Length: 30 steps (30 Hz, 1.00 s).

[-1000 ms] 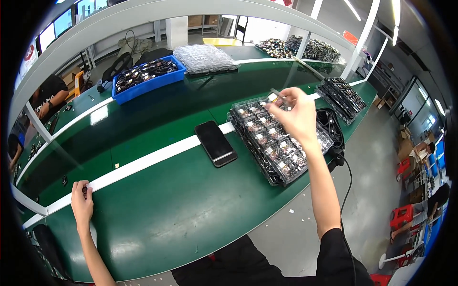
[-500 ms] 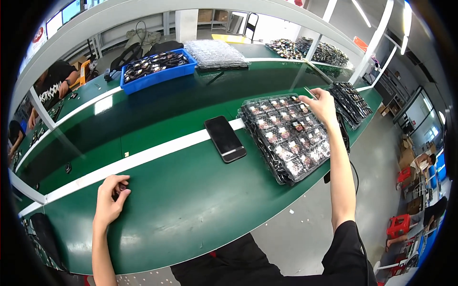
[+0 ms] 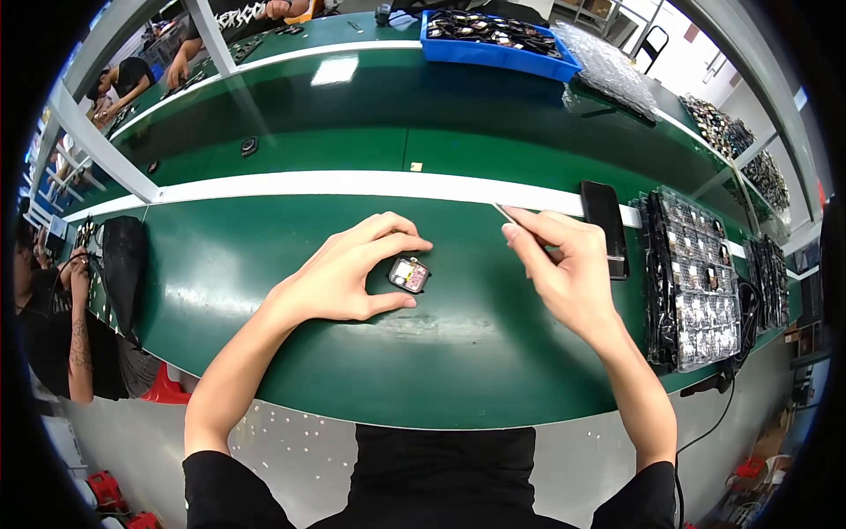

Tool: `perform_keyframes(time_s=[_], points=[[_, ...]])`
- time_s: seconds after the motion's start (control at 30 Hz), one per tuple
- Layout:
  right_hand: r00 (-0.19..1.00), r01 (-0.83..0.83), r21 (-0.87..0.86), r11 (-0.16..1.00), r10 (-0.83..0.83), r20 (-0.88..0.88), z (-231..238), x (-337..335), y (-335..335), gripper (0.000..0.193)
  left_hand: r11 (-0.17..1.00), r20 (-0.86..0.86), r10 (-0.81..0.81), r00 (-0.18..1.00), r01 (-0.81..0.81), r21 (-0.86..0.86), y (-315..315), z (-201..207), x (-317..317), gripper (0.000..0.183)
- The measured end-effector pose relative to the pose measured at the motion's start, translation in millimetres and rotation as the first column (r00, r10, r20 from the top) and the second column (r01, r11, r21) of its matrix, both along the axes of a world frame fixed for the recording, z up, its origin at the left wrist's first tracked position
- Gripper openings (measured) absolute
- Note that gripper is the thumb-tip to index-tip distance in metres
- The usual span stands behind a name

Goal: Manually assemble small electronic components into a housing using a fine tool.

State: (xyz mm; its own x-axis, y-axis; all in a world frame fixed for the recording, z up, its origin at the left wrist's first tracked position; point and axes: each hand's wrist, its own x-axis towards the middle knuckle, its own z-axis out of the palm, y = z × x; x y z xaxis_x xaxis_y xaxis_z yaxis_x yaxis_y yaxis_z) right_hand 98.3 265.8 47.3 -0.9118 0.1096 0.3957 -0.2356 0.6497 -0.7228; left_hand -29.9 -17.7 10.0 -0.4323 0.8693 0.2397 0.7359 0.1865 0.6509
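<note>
On the green bench in front of me lies a small square watch case [image 3: 409, 274], its inner parts showing yellow, white and pink. My left hand [image 3: 352, 266] is curved around its left side, thumb and fingers spread, and does not visibly grip it. To the right, my right hand [image 3: 568, 264] is raised over the bench, pinching a thin metal tool that looks like tweezers [image 3: 503, 212], its tip pointing up and left. Beyond that hand lies a black phone [image 3: 603, 220]. A stack of clear trays [image 3: 696, 291] filled with small parts stands at the right.
A white strip [image 3: 352, 187] crosses the bench to a dark conveyor belt [image 3: 370, 97]. Beyond are a blue bin [image 3: 502, 55] of parts and bubble wrap [image 3: 599, 66]. A black bag [image 3: 123, 269] lies at left, beside a seated person [image 3: 70, 335].
My right hand has come left from the trays, still holding the tool. The watch case, formerly in my left hand's closed fingers, now lies on the bench with those fingers spread. The view has turned left.
</note>
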Motion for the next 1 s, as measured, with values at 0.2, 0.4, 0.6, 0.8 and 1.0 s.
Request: perform_keyframes(time_s=[0.2,0.4,0.6,0.8,1.0], points=[[0.993,-0.057,-0.253,0.966,0.081,0.084,-51.3,-8.0,-30.0,0.018,0.991,-0.048,0.069,0.996,-0.074,-0.11,-7.1,-3.2,-6.9,0.059],[0.98,-0.072,-0.429,0.9,0.144,0.138,-61.0,-0.2,-27.0,0.013,1.0,-0.041,0.012,0.999,-0.012,-0.003,-6.2,-9.3,-7.7,0.049],[0.976,-0.07,-0.394,0.917,0.144,0.162,-65.0,-0.8,-29.4,0.011,0.999,0.01,0.037,0.999,-0.037,-0.04,-2.1,-16.1,-0.6,0.055],[0.987,-0.13,-0.125,0.984,0.14,0.076,-63.8,-3.2,-33.4,0.013,0.997,0.027,0.074,0.997,-0.073,-0.037,4.8,-18.8,1.0,0.057],[0.987,-0.141,-0.092,0.986,0.148,0.068,-65.2,-4.6,-37.1,0.013,0.998,0.043,0.066,0.997,-0.065,-0.026,4.5,-23.2,0.3,0.058]])
